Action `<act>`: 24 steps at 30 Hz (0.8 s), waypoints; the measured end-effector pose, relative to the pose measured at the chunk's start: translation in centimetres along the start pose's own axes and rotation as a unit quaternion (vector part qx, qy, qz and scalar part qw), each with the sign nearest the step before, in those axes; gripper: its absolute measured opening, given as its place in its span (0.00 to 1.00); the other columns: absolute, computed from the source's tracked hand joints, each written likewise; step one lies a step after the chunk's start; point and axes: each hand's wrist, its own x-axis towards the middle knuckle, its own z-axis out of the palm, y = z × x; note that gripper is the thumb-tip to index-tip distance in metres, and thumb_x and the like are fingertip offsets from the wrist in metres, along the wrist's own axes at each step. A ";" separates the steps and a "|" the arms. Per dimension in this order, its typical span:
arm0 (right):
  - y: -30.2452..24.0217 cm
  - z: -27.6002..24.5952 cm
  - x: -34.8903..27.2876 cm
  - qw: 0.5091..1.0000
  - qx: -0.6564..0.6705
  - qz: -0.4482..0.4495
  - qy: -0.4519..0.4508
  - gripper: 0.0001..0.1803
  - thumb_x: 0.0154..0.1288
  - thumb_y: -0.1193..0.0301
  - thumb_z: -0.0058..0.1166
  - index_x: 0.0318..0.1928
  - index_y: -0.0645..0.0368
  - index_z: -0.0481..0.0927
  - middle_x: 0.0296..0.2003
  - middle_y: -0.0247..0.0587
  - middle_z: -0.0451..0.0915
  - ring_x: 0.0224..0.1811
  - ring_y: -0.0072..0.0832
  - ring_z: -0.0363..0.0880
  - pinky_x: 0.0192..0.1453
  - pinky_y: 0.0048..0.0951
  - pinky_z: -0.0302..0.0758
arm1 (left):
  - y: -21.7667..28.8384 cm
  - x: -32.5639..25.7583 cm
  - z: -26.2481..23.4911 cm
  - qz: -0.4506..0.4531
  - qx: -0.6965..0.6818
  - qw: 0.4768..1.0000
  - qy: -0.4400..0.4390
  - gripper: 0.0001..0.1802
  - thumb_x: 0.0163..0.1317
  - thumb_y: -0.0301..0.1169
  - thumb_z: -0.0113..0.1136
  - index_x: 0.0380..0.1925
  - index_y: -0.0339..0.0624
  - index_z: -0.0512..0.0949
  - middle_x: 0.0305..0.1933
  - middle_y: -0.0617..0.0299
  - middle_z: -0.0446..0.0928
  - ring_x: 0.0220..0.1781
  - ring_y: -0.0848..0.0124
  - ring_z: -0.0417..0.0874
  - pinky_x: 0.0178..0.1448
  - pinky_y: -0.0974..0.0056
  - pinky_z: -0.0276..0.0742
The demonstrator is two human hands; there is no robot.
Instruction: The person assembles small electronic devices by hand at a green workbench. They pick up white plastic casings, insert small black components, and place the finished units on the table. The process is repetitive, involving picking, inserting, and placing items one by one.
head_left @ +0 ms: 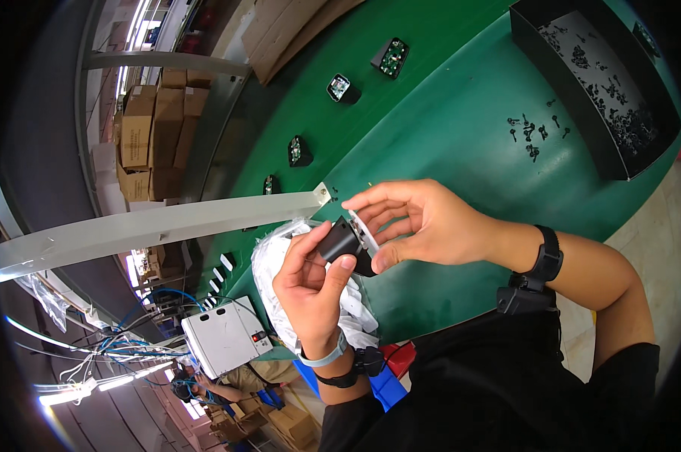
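My left hand [310, 294] is closed around a small black housing [339, 242], its thumb along the lower side. My right hand [449, 226] pinches a white rounded cover [365, 233] by its edges, between the thumb and the fingertips. The cover stands tilted at the housing's open end, with a gap showing small inner parts; whether the two touch I cannot tell. Just beneath my hands, a clear plastic bag [266, 260] holds several white covers [353, 307]. Small black stemmed pieces [529, 132] lie loose on the green tabletop [446, 128], beyond my right hand.
A black tray [593, 124] of similar black pieces stands at the far right. Several black units with circuit boards [391, 59] sit along the green strip. A metal bar [167, 226] reaches in from the left, above a grey box [227, 339]. Another person [208, 388] is in the background.
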 end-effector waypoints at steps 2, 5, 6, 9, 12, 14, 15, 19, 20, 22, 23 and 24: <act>0.3 0.0 0.0 1.000 -0.006 -0.005 0.007 0.36 0.55 0.82 0.70 0.65 0.63 0.71 0.54 0.44 0.77 0.55 0.29 0.79 0.61 0.33 0.80 | 0.0 -0.1 0.1 -0.004 0.011 1.000 -0.004 0.26 0.56 0.12 0.67 0.56 0.27 0.76 0.50 0.57 0.75 0.55 0.66 0.81 0.61 0.63 0.76; 0.5 0.0 0.0 1.000 -0.004 -0.015 0.016 0.37 0.54 0.82 0.71 0.65 0.62 0.72 0.53 0.43 0.77 0.55 0.28 0.79 0.63 0.34 0.79 | -0.5 0.1 0.2 0.013 0.015 1.000 -0.006 0.25 0.56 0.12 0.66 0.56 0.28 0.76 0.49 0.57 0.75 0.56 0.66 0.80 0.61 0.63 0.76; 0.4 0.0 -0.1 1.000 -0.011 -0.020 0.018 0.37 0.54 0.82 0.71 0.65 0.61 0.72 0.53 0.43 0.77 0.55 0.28 0.79 0.63 0.34 0.79 | -0.6 0.0 0.1 0.014 0.008 1.000 -0.006 0.26 0.55 0.12 0.66 0.56 0.28 0.76 0.50 0.56 0.75 0.56 0.66 0.80 0.62 0.63 0.76; 0.0 0.1 -0.2 0.999 -0.016 -0.030 0.016 0.36 0.54 0.83 0.71 0.65 0.61 0.72 0.54 0.42 0.78 0.56 0.28 0.79 0.63 0.34 0.79 | -0.8 0.0 0.0 0.006 -0.029 1.000 0.000 0.26 0.55 0.13 0.67 0.56 0.27 0.76 0.51 0.56 0.75 0.57 0.65 0.80 0.62 0.62 0.76; 0.0 0.1 -0.2 1.000 0.009 -0.028 0.008 0.36 0.54 0.83 0.71 0.65 0.62 0.73 0.54 0.42 0.78 0.56 0.28 0.79 0.63 0.35 0.79 | -0.9 0.0 -0.3 -0.018 -0.080 0.997 0.006 0.28 0.54 0.15 0.68 0.57 0.27 0.75 0.53 0.55 0.75 0.57 0.64 0.80 0.64 0.62 0.75; 0.1 0.0 -0.2 0.999 0.018 -0.026 0.005 0.36 0.54 0.83 0.71 0.65 0.63 0.73 0.55 0.42 0.78 0.56 0.28 0.79 0.63 0.35 0.79 | -1.1 0.0 -0.5 -0.023 -0.100 0.995 0.005 0.28 0.53 0.16 0.69 0.57 0.27 0.75 0.54 0.54 0.75 0.57 0.64 0.80 0.64 0.62 0.74; 0.1 0.1 -0.3 1.000 0.015 -0.027 0.006 0.36 0.54 0.83 0.71 0.65 0.63 0.73 0.55 0.43 0.78 0.56 0.28 0.79 0.63 0.34 0.79 | -1.2 0.0 -0.5 -0.018 -0.094 0.995 0.001 0.28 0.54 0.17 0.69 0.57 0.27 0.75 0.54 0.54 0.75 0.58 0.64 0.80 0.65 0.61 0.74; 0.3 -0.1 -0.3 0.998 0.000 -0.054 0.014 0.34 0.53 0.79 0.72 0.62 0.62 0.75 0.53 0.44 0.79 0.53 0.28 0.80 0.58 0.32 0.81 | -1.9 -0.1 -0.6 -0.021 -0.113 0.993 -0.002 0.27 0.59 0.23 0.66 0.59 0.27 0.74 0.57 0.50 0.76 0.59 0.62 0.80 0.66 0.57 0.73; 0.2 -0.1 -0.3 0.999 -0.004 -0.048 0.018 0.35 0.53 0.80 0.71 0.63 0.63 0.73 0.54 0.44 0.79 0.54 0.29 0.80 0.60 0.33 0.81 | -2.2 -0.1 -0.7 -0.028 -0.128 0.991 0.002 0.26 0.61 0.26 0.65 0.59 0.28 0.73 0.58 0.49 0.76 0.59 0.61 0.80 0.66 0.56 0.73; -0.4 -0.2 -0.3 0.999 -0.011 -0.040 0.022 0.37 0.54 0.83 0.70 0.65 0.65 0.71 0.55 0.45 0.78 0.56 0.29 0.79 0.62 0.34 0.80 | -2.2 0.4 -0.2 -0.067 -0.253 0.965 0.009 0.27 0.67 0.33 0.57 0.63 0.30 0.69 0.61 0.46 0.74 0.61 0.56 0.79 0.68 0.52 0.73; -0.5 -0.2 -0.3 0.999 -0.007 -0.040 0.025 0.37 0.55 0.83 0.69 0.65 0.65 0.70 0.55 0.46 0.78 0.57 0.30 0.79 0.62 0.34 0.80 | -2.5 0.4 0.0 -0.108 -0.322 0.940 0.025 0.27 0.71 0.36 0.50 0.66 0.34 0.65 0.63 0.46 0.73 0.64 0.52 0.77 0.69 0.49 0.71; -0.5 -0.3 -0.4 0.999 -0.003 -0.040 0.029 0.37 0.55 0.84 0.69 0.65 0.66 0.69 0.55 0.47 0.78 0.57 0.30 0.79 0.61 0.34 0.81 | -3.0 0.2 -0.4 -0.180 -0.360 0.915 0.045 0.27 0.72 0.37 0.47 0.67 0.38 0.63 0.64 0.46 0.72 0.67 0.52 0.74 0.70 0.47 0.69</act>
